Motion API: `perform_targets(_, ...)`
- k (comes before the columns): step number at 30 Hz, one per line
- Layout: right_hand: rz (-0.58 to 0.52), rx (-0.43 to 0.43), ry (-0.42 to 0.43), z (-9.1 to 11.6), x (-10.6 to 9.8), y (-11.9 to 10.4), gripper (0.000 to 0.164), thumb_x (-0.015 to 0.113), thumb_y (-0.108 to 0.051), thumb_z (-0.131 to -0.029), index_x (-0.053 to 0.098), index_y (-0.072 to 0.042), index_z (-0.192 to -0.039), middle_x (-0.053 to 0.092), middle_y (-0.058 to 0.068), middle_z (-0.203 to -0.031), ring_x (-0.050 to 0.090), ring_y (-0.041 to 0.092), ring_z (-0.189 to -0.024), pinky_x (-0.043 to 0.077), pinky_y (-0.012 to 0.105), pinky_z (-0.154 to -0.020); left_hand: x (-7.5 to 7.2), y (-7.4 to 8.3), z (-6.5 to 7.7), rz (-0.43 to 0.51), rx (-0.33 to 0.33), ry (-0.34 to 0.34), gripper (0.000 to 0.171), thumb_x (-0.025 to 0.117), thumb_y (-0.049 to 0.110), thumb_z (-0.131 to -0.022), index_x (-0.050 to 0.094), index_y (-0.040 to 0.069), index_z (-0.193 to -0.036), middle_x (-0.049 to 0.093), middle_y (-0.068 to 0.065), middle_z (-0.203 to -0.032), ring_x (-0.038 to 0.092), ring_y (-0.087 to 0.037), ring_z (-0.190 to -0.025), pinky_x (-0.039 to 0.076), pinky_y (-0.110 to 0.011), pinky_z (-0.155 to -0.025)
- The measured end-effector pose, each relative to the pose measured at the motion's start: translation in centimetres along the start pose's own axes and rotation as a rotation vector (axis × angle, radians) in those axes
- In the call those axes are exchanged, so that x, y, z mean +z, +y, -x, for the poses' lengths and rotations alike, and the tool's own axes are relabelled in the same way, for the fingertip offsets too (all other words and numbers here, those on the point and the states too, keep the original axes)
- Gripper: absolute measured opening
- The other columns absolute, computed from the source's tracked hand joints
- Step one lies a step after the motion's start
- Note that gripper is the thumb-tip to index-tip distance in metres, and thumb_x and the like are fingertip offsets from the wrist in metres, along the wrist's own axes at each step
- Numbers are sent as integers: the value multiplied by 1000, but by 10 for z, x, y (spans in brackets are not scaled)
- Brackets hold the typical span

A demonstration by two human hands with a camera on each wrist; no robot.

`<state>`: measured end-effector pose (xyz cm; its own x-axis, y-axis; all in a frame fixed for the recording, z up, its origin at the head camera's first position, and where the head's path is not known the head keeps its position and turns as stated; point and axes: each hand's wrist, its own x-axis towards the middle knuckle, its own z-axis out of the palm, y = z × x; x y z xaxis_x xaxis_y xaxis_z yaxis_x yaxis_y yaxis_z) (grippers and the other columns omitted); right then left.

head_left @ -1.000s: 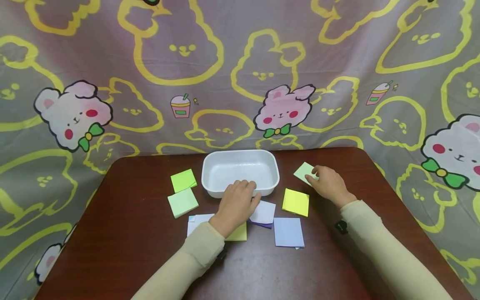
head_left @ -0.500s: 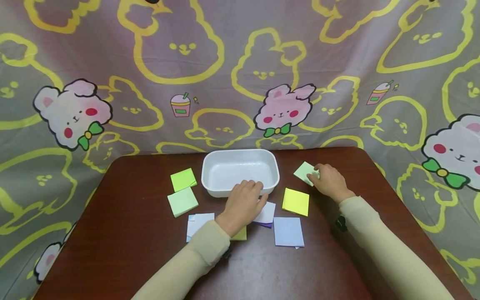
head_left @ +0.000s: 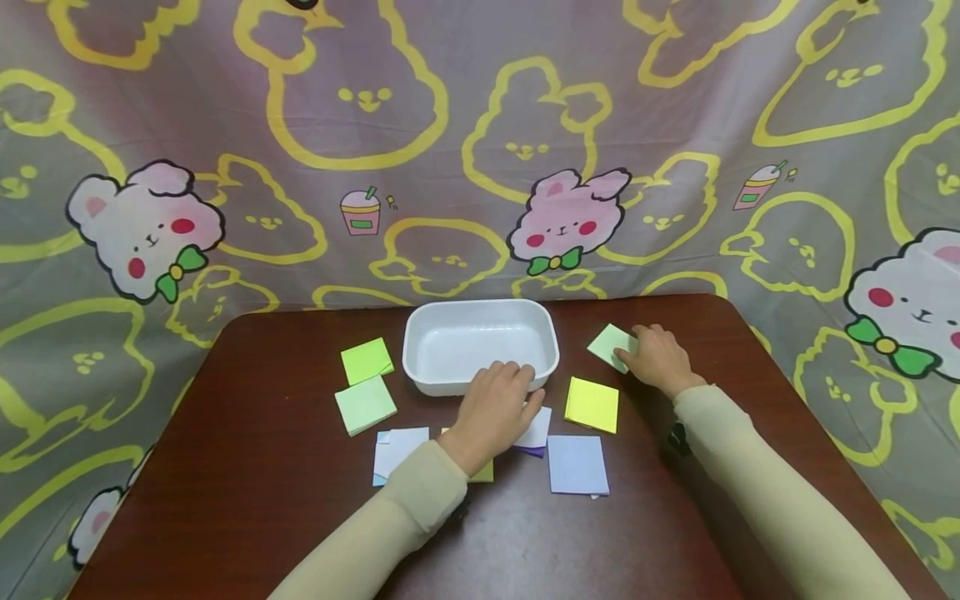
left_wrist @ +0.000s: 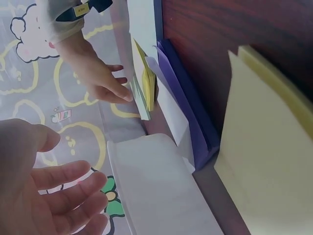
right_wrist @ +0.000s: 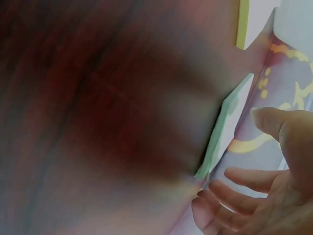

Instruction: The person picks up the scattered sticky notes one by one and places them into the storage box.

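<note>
Neither grip is closed yet: the right hand (head_left: 654, 360) is resting loose fingers on the green pad (head_left: 609, 342) at the counter's (head_left: 247, 467) far right, while the left hand (head_left: 495, 408) is being held open over the white pad (head_left: 537, 427) before the tub (head_left: 480, 346). Pickup is judged to be starting; next, fingers are needing to be pinched under an edge.

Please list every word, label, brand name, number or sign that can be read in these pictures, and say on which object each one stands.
There is no readable text.
The sticky note pads and the white tub are blank.
The curtain shows only cartoon animals and drink cups, no letters.
The dark tag on the right sleeve is too small to read; in the left wrist view its yellow mark is blurred.
</note>
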<state>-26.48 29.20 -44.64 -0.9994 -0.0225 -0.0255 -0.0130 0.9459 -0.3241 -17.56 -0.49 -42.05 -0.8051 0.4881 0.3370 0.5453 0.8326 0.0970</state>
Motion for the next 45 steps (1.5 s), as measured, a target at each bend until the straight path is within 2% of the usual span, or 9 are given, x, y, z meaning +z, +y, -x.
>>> perform_targets(9,54,-22,-30,-1,2,5,65,64,-39,-95,51,13,-132,60,34,-115,59,47,-98,52,60,-77,2,6,0,-5,17,23,27,55,38,-102,66,13,-103,66,0,-88,63,-20,-83,50,-32,-70)
perform_targets(15,46,-22,-29,-4,3,5,66,65,-38,-94,51,12,-133,58,34,-116,56,49,-104,50,61,-80,2,8,1,-7,22,31,28,56,38,-103,68,12,-106,68,-1,-90,63,-19,-83,50,-32,-70)
perform_targets(24,7,15,-26,-4,1,11,75,71,-40,-90,47,11,-139,54,35,-123,51,49,-110,49,61,-84,1,9,3,-15,28,46,28,57,37,-101,68,12,-104,68,-1,-89,63,-19,-82,50,-31,-69)
perform_targets(27,5,12,-17,-3,-2,11,74,75,-40,-88,52,14,-132,55,34,-118,52,47,-105,49,58,-80,1,8,3,-21,29,50,28,57,37,-102,68,12,-104,68,-1,-88,63,-19,-82,50,-31,-69)
perform_targets(31,-6,5,6,-3,-6,10,58,79,-39,-85,63,11,-109,57,28,-102,53,39,-90,46,46,-66,2,7,4,-27,37,53,28,58,37,-101,68,12,-103,67,-1,-87,62,-19,-80,49,-31,-67)
perform_targets(33,-12,1,16,-3,-7,10,53,79,-37,-84,64,10,-104,57,26,-98,53,37,-86,44,42,-62,3,7,5,-32,41,47,28,58,37,-101,69,12,-103,68,-1,-87,62,-19,-80,50,-31,-67)
perform_targets(35,-11,-1,18,-3,-7,10,52,78,-36,-85,64,10,-106,57,27,-99,54,38,-86,45,42,-61,4,7,5,-40,43,37,29,58,38,-101,69,12,-104,68,-1,-87,62,-19,-79,50,-30,-67)
perform_targets(39,-5,-10,22,-2,-8,11,54,72,-32,-91,59,12,-120,59,30,-106,57,41,-89,48,45,-64,4,7,6,-56,44,24,29,57,38,-102,69,12,-103,68,-1,-86,62,-19,-80,50,-30,-67)
perform_targets(45,-27,-27,10,0,-11,10,36,54,-23,-101,58,8,-119,65,25,-100,59,34,-81,45,42,-62,3,8,7,-42,38,15,29,57,38,-102,69,12,-106,68,-1,-88,62,-19,-81,50,-30,-68)
